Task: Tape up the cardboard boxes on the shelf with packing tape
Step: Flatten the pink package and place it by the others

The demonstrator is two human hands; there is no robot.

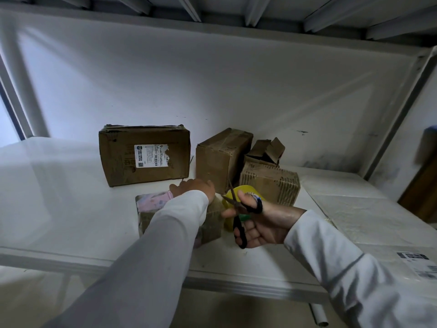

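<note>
A pair of black-handled scissors point(243, 209) was gripped by the right hand point(260, 223), thumb through 1 loop and fingers curled round the other, blades parted and pointed up to the left. Just behind those blades a yellow roll of packing tape point(243, 191) was seen, partly hidden. The left hand point(192, 188) was laid on top of the nearest small box point(212, 221), whose top carried a pink and blue patch; whether its grip was clenched or released could not be told, the fingers being hidden past the wrist. On the white shelf point(71, 197), 4 more cardboard boxes were stood behind: a large labelled box point(144, 157) at the left, a tilted box point(222, 155) beside it, a torn-faced box point(269, 183) at the right, and an open-flapped box point(264, 150) behind that. White sleeves point(165, 245) were worn on both arms.
</note>
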